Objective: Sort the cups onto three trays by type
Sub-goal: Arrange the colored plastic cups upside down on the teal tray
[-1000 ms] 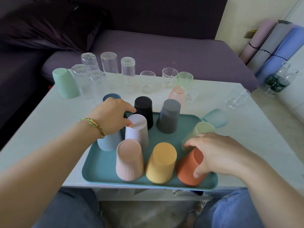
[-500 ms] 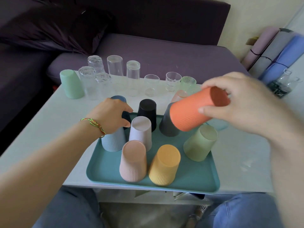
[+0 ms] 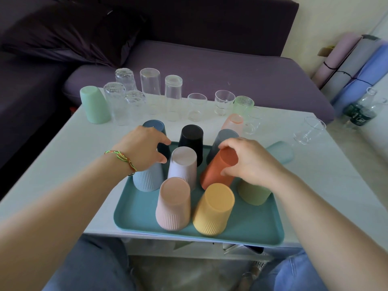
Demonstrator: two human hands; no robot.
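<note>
So the orange cup (image 3: 214,171) is on the teal tray (image 3: 142,217), bottom up and tilted, its top leaning toward the grey cup (image 3: 225,136) just behind it. The right hand (image 3: 249,160) is grasping it from the right, fingers curled over the upturned base and thumb on the side. Can't tell if its rim is actually sitting on the tray, since the yellow cup (image 3: 213,211) blocks that bit.

The left hand (image 3: 144,148) is curled over the top of the light blue cup (image 3: 148,179) at the tray's left side and grasps it. There's a woven bracelet (image 3: 121,158) on that wrist.

Also upside down on the tray:
- lilac cup (image 3: 183,164) in the middle
- pink cup (image 3: 173,204) next to the yellow one at the front
- green cup (image 3: 254,194) under the right wrist
- black cup (image 3: 191,137) at the back edge

A dark blue cup (image 3: 154,126) peeks out behind the left hand.

Further back on the white table (image 3: 63,164), there's a mint cup (image 3: 94,105) at the far left, then a row of clear glasses (image 3: 151,85) and a peach cup (image 3: 233,121). A frosted teal cup (image 3: 281,151) and one glass (image 3: 308,131) lie on their sides off to the right.

Purple sofa (image 3: 210,70) is behind the table, and rolled mats (image 3: 357,66) lean on the wall. The bottles (image 3: 361,112) on the floor have dark green labels, way too blurry to read.
</note>
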